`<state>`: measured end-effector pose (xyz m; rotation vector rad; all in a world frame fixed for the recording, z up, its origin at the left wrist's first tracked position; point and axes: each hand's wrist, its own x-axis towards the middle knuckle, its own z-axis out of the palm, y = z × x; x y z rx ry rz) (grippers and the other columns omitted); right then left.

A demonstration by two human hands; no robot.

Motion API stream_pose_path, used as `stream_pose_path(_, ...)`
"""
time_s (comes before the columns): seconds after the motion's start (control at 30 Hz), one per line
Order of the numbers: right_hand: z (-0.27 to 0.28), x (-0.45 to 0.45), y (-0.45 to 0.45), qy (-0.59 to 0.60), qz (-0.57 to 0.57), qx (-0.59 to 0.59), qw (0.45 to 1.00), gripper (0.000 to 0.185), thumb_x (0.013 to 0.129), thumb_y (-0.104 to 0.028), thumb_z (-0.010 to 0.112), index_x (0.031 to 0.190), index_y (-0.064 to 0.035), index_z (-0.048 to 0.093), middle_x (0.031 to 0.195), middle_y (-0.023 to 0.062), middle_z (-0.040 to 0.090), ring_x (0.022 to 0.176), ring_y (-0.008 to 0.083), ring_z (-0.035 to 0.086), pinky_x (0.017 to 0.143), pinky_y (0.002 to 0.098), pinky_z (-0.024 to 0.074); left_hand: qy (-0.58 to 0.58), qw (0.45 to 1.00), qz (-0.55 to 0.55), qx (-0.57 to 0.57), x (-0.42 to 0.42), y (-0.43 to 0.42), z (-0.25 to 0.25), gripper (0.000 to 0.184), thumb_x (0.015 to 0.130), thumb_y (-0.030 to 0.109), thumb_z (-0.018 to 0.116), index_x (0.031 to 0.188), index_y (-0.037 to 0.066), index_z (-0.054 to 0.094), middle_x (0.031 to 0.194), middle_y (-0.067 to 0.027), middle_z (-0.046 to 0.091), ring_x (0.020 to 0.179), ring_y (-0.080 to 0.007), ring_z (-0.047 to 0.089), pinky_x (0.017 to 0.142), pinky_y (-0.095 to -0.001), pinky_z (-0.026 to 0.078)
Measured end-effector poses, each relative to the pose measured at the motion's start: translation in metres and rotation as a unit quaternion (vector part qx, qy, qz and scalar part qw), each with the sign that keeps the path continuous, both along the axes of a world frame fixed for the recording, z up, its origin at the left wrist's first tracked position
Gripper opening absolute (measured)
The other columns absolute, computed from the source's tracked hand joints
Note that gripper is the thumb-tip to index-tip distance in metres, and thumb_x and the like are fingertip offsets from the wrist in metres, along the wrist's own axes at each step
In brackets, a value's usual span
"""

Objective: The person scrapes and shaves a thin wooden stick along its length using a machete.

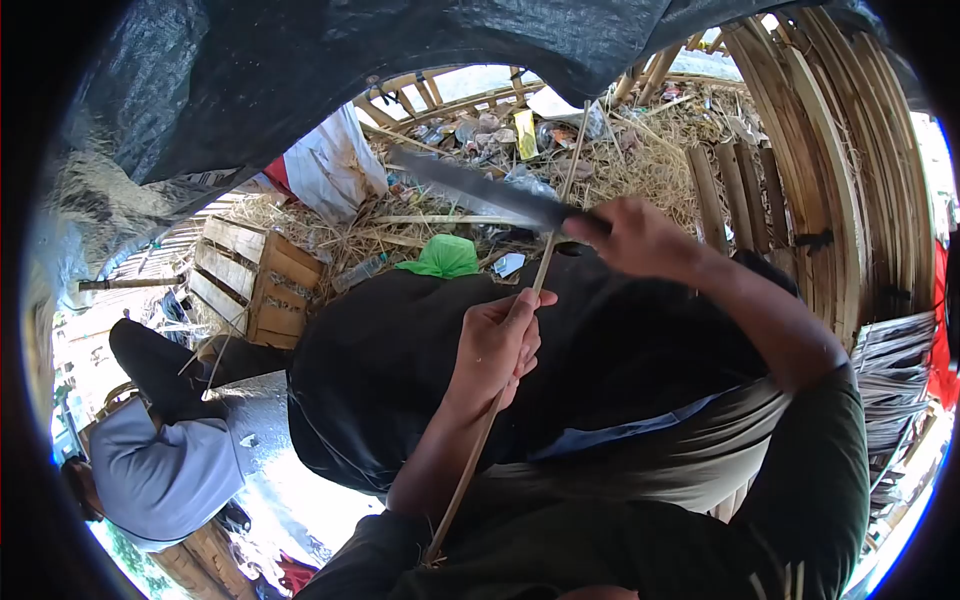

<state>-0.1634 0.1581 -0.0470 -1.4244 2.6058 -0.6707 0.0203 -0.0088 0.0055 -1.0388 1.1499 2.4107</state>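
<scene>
My left hand (497, 350) is closed around a long thin bamboo strip (470, 470), which runs from near my chest up past my knees. In my right hand (632, 238) is the dark handle of a large knife (480, 190), its blade pointing to the upper left and slightly blurred. Near the handle the blade crosses the strip, a little above my left hand. Whether the edge touches the strip I cannot tell. My dark-clothed legs (400, 370) lie beneath both hands.
Straw and litter (640, 150) cover the ground ahead. A wooden crate (250, 280) and a green plastic bag (447, 257) lie to the left. Another person in a grey top (170, 470) sits at lower left. Bamboo slats (830, 180) stand at right; a dark tarp (300, 70) hangs overhead.
</scene>
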Motion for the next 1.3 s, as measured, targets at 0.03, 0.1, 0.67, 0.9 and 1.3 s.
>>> stream_pose_path(0.03,0.008,-0.012,-0.004,-0.094,-0.072,0.04,0.992,0.049,0.095,-0.043,0.064,0.073,0.001,0.063,0.059,0.0243,0.058,0.058,0.0372,0.066,0.05,0.0447,0.0481,0.01,1.0,-0.005,-0.009,-0.001,0.0,0.001,0.037,0.104,0.028,0.053,0.11,-0.008,0.061,0.051,0.0052,0.038,0.039,-0.0015,0.029,0.038,-0.0207,0.023)
stream_pose_path(0.1,0.016,-0.017,-0.009,-0.186,-0.138,0.074,0.97,0.05,0.096,-0.043,0.063,0.075,0.002,0.064,0.061,0.0246,0.059,0.061,0.0385,0.067,0.052,0.0462,0.049,0.025,0.999,-0.016,-0.023,-0.002,0.001,0.004,0.036,0.104,0.027,0.053,0.11,-0.008,0.061,0.051,0.0052,0.039,0.039,-0.0013,0.03,0.038,-0.0207,0.023)
stream_pose_path(0.67,0.029,-0.035,-0.006,-0.257,-0.125,0.147,0.947,0.054,0.099,-0.047,0.058,0.078,0.0024,0.067,0.05,0.017,0.057,0.046,0.0257,0.06,0.046,0.0411,0.0467,0.015,0.984,-0.089,-0.152,-0.001,-0.001,0.003,0.031,0.103,0.023,0.055,0.11,-0.005,0.067,0.054,0.0036,0.045,0.042,-0.0015,0.037,0.039,-0.019,0.031)
stream_pose_path(0.9,-0.011,0.02,0.005,0.016,0.025,-0.038,0.999,0.041,0.099,-0.038,0.059,0.078,-0.0025,0.065,0.054,0.0139,0.05,0.048,0.0294,0.058,0.045,0.0414,0.0447,0.027,0.985,-0.073,-0.154,0.005,-0.008,-0.004,0.031,0.102,0.022,0.056,0.108,-0.006,0.068,0.056,0.0011,0.05,0.043,-0.0029,0.043,0.039,-0.0204,0.036)
stream_pose_path(1.3,0.0,0.0,-0.005,-0.104,-0.042,-0.01,0.994,0.044,0.097,-0.039,0.062,0.078,0.0002,0.065,0.061,0.022,0.058,0.055,0.038,0.064,0.05,0.0451,0.0476,-0.005,1.0,0.006,-0.02,0.0,-0.004,-0.002,0.035,0.103,0.026,0.055,0.11,-0.007,0.062,0.053,0.0051,0.039,0.039,-0.0016,0.029,0.039,-0.0208,0.023)
